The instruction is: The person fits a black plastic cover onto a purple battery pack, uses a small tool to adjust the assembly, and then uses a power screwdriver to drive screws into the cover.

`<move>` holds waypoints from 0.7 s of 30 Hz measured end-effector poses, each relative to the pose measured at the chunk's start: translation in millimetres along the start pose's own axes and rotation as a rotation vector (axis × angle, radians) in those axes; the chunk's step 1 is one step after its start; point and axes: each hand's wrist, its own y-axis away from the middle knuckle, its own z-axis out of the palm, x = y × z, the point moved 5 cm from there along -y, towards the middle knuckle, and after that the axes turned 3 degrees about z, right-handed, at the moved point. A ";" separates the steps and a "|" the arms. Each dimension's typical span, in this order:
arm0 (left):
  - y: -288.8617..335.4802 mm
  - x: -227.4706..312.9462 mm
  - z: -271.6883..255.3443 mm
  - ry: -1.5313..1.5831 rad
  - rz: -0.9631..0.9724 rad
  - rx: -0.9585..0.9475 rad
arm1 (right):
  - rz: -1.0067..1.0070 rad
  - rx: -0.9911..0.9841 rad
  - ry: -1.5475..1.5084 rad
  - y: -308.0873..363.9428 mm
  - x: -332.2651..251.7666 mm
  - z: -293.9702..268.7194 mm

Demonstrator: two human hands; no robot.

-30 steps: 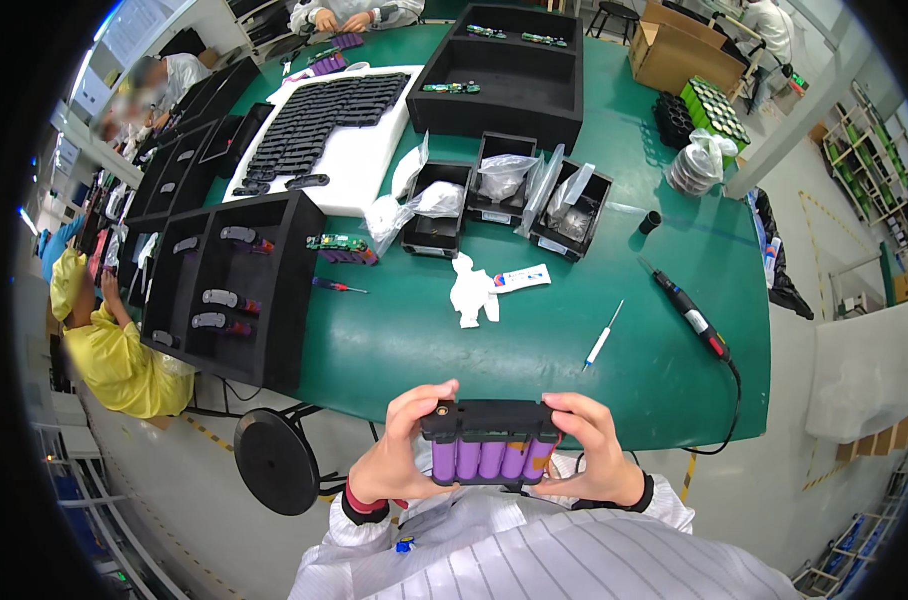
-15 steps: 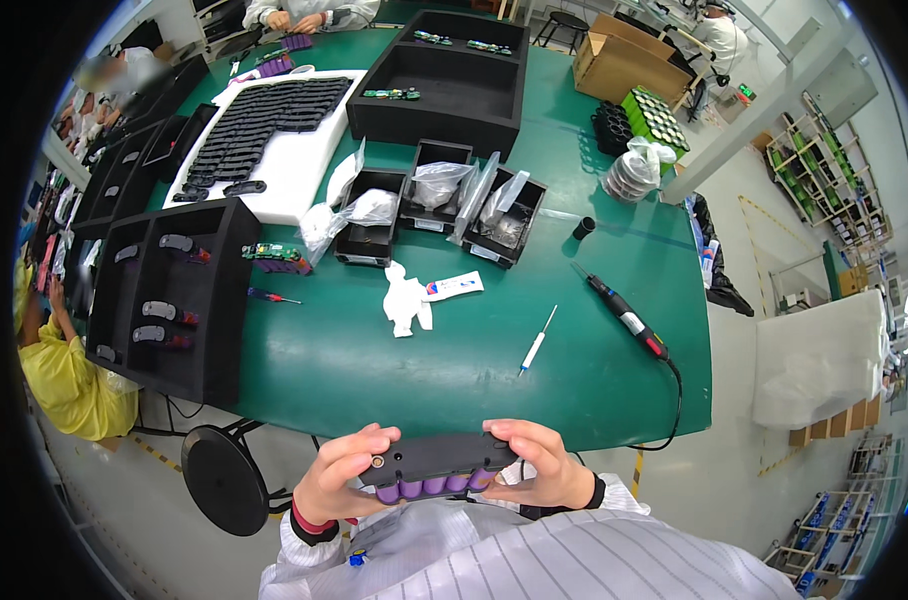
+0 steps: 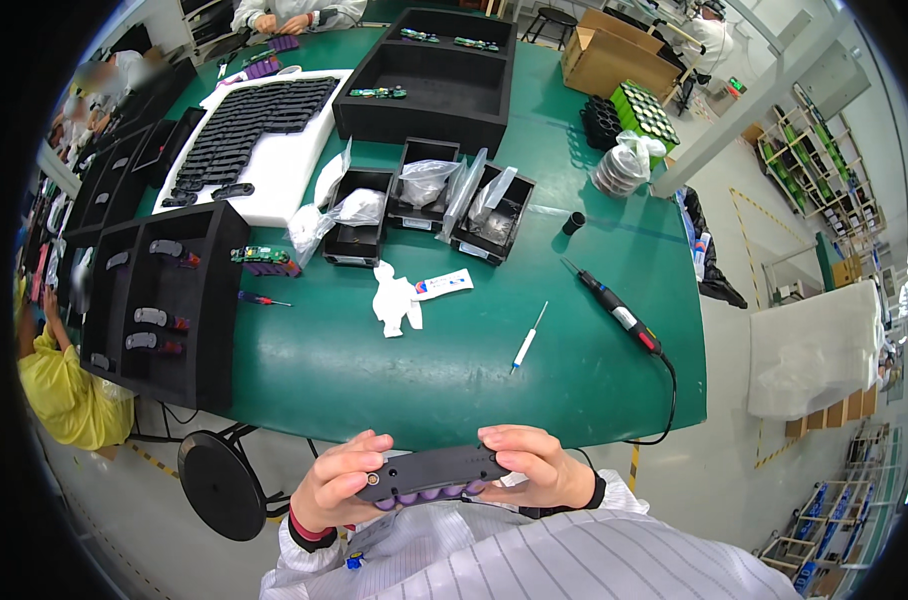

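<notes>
Between my two hands, in front of the table's near edge, is a battery pack (image 3: 432, 474) with a black plastic cover and a row of purple cells along its underside. My left hand (image 3: 336, 483) grips its left end, beside a small brass-coloured ring in the cover. The right end sits in my right hand (image 3: 542, 467), fingers on top and thumb below. The cover's broad face is turned up, so only the lower parts of the cells show. Nearest on the table lie a white-handled screwdriver (image 3: 523, 350) and a corded electric screwdriver (image 3: 622, 314).
On the green table (image 3: 454, 400) are a white tube (image 3: 444, 284), crumpled white tissue (image 3: 396, 300), small black bins (image 3: 358, 240) with plastic bags, and a divided black tray (image 3: 206, 340) of packs. Black covers fill a white foam tray (image 3: 304, 150). A stool (image 3: 224, 485) stands left.
The battery pack has tipped in my hands: more of the black cover's face shows and less of the purple cells. My view has shifted slightly, moving the table leftward.
</notes>
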 end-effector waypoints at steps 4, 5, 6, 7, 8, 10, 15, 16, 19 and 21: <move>0.3 -0.1 1.0 -0.010 0.008 0.008 | 0.000 -0.015 -0.009 -0.8 -0.6 -1.1; 0.4 0.4 0.9 -0.023 0.013 0.012 | 0.000 -0.028 -0.018 -0.9 -0.8 -1.0; 0.6 0.6 0.9 -0.036 0.018 0.015 | 0.001 -0.027 -0.018 -0.7 -0.9 -0.8; 0.8 0.6 1.2 -0.035 0.019 0.015 | -0.003 -0.019 -0.008 -0.5 -1.2 -0.6; 0.9 0.6 1.3 -0.042 0.018 0.018 | -0.007 -0.011 0.003 -0.2 -1.4 -0.6; 1.0 0.0 1.7 -0.050 0.017 0.021 | -0.007 -0.008 0.001 0.7 -0.5 -0.2; -1.4 0.6 1.5 -0.039 0.030 0.025 | -0.016 0.000 0.001 1.2 0.0 0.3; -1.5 0.3 1.5 -0.038 0.030 0.025 | -0.021 0.004 0.005 1.1 0.0 0.2; -1.1 -0.2 1.2 -0.039 0.027 0.023 | -0.022 0.004 0.011 0.8 -0.6 0.2; -0.3 -0.6 1.0 -0.045 0.025 0.028 | -0.018 0.000 0.014 0.4 -0.7 1.0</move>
